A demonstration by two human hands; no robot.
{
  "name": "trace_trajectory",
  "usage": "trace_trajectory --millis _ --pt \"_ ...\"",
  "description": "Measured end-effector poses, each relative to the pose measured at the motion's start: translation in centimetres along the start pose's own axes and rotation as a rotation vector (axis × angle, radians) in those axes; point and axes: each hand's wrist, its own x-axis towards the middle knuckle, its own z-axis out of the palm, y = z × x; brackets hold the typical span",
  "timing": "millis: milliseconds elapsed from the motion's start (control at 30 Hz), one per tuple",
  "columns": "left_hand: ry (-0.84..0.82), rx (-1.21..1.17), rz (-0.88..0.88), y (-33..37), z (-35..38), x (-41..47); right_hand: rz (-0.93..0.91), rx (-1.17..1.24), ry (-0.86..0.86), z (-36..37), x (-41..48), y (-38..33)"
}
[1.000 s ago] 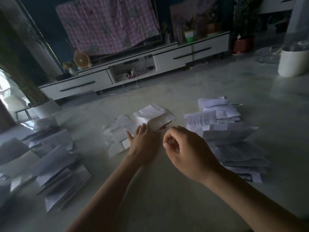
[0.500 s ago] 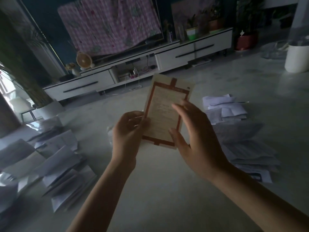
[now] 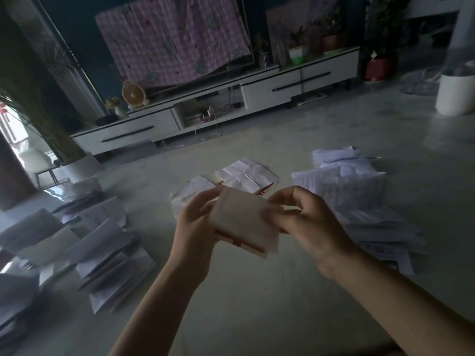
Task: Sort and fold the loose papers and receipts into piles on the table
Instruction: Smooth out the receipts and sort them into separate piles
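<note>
While both hands grip a folded receipt, piles lie behind

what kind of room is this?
Most likely a home living room: a low white TV cabinet runs along the wall, a screen draped with pink checked cloth stands on it, and potted plants sit beside that. Paper piles cover the pale surface.

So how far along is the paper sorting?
Partway, it seems. Done: folded papers already lie in a left pile, a small middle pile and a right pile on the table. In hand: the left hand and right hand hold a red-bordered receipt, folded over, above the table. Left: placing it on a pile. Some sheets at the far left look loose, though it is too dim to be sure.
</note>
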Motion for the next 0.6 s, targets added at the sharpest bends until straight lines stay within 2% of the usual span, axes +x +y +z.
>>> trace_trajectory --millis 167,300,500,600 --pt "-0.084 -0.001 -0.166 0.2 -0.7 0.1 -0.118 -0.227 -0.045 0.4 -0.3 0.8" --pt "-0.094 0.202 -0.018 -0.7 -1.0 0.1 -0.163 -0.252 -0.029 0.3 -0.4 1.1" --pt "-0.046 0.144 -0.107 -0.9 -0.7 0.1 -0.283 -0.269 0.100 0.0 0.0 1.0" --pt "-0.048 0.142 -0.111 -0.7 -0.1 -0.2 -0.299 -0.292 0.112 -0.4 0.0 0.9"
